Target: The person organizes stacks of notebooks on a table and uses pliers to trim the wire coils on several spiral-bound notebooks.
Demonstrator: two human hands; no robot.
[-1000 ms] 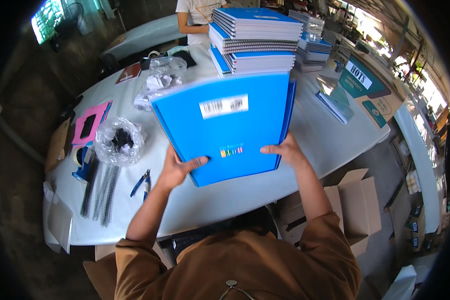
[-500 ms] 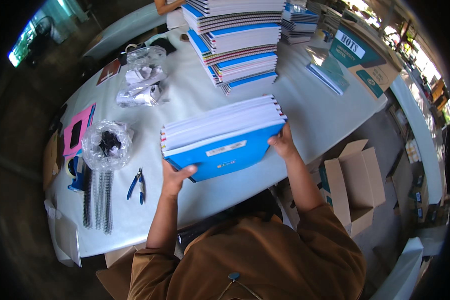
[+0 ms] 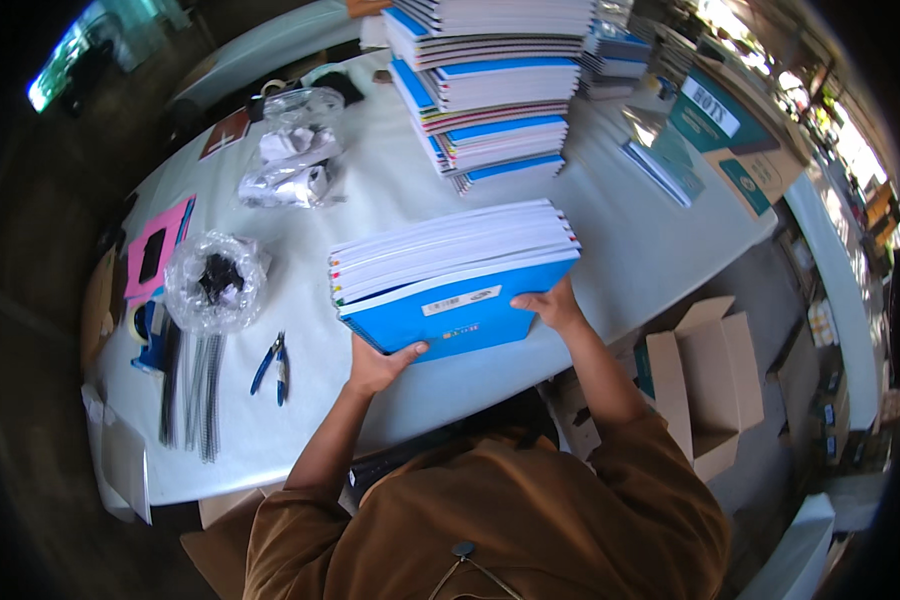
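Note:
Between my two hands is a thick stack of blue-covered notebooks (image 3: pixel 460 300), tilted so the front cover and the white page edges face me. My left hand (image 3: pixel 383 366) grips its lower left side, thumb over the cover. On the right side, my right hand (image 3: pixel 550 306) clasps it with the thumb on the cover; the other fingers are hidden behind. Coloured tabs show along the stack's side edges. Just beyond it stands a tall pile of spiral notebooks (image 3: pixel 510 90) on the white-covered table (image 3: pixel 370 440).
Left on the table lie blue-handled pliers (image 3: pixel 272 368), loose binding coils (image 3: pixel 202 395), a tape dispenser (image 3: pixel 150 335), a plastic-wrapped roll (image 3: pixel 217 283), a phone (image 3: pixel 152 256) and crumpled plastic (image 3: pixel 292 160). A printed carton (image 3: pixel 735 130) is far right; an open cardboard box (image 3: pixel 705 385) sits on the floor.
My left hand has slid inward along the lower edge of the notebook stack, and my right thumb lies further in on the cover. The stack has shifted slightly in my hands.

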